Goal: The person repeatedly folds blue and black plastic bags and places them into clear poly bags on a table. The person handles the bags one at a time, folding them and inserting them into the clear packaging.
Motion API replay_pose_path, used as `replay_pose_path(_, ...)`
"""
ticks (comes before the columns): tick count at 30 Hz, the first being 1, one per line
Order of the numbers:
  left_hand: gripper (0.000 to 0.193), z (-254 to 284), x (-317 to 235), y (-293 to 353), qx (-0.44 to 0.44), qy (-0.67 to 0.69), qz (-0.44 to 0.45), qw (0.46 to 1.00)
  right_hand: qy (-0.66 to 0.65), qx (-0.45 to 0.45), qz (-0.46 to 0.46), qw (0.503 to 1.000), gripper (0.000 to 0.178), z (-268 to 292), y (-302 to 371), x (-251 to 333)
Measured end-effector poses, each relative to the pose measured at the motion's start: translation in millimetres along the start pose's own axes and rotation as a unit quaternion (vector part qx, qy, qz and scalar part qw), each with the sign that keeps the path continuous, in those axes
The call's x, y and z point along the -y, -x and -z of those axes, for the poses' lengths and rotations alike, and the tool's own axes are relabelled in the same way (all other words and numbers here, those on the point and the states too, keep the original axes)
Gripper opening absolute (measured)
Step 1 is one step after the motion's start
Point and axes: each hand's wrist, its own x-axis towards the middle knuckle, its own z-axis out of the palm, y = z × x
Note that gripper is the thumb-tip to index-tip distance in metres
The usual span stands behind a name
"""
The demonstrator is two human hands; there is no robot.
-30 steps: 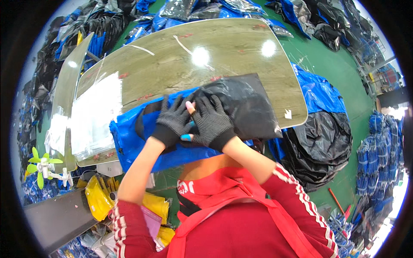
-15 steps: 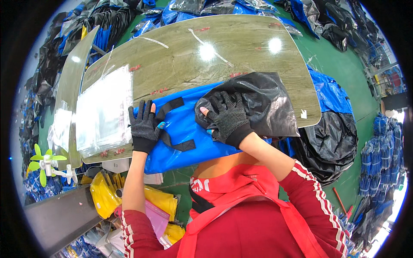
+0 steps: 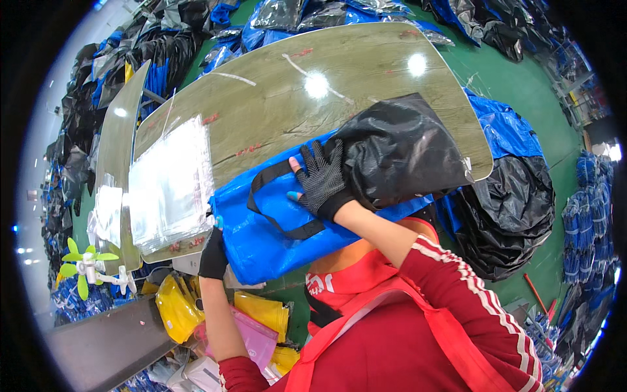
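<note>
A blue bag (image 3: 261, 242) with black webbing straps (image 3: 261, 189) lies slanted across the near side of the table. Crumpled black sheeting (image 3: 398, 157) covers its right part; I cannot tell whether the two are joined. My left hand (image 3: 213, 251), in a black glove with bare fingertips, is at the bag's left edge. Its thumb presses on top there, and the other fingers are mostly hidden. Gloved alike, my right hand (image 3: 323, 179) lies flat with fingers spread where blue meets black, beside the strap.
A stack of clear plastic sleeves (image 3: 171, 186) sits on the table's (image 3: 274, 98) left side. Right of the table stands a blue and black heap (image 3: 503, 215). Yellow packets (image 3: 177, 310) and a small green-bladed fan (image 3: 88, 266) are at the lower left.
My left hand has gone from lying flat on the bag to its left edge, lower down. My right hand has shifted slightly left on the bag. The black sheeting has bunched up further right.
</note>
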Motion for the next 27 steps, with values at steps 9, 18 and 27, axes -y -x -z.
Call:
replay_pose_path(9, 0.060, -28.7, -36.5, 26.7, 0.012, 0.030, -0.013, 0.999, 0.016, -0.152, 0.098, 0.983, 0.064, 36.2, 42.3, -10.1)
replay_pose_path(18, 0.036, -299.3, -96.2, 16.5, 0.110, -0.022, -0.306, 0.945, -0.800, -0.084, 0.187, 0.563, 0.045, -74.8, 74.5, -15.8)
replay_pose_path(27, 0.027, -419.2, -21.9, -29.2, 0.281, -0.327, -0.406, 0.806, -0.930, 0.032, 0.365, -0.030, 0.054, -113.0, 92.9, -38.1)
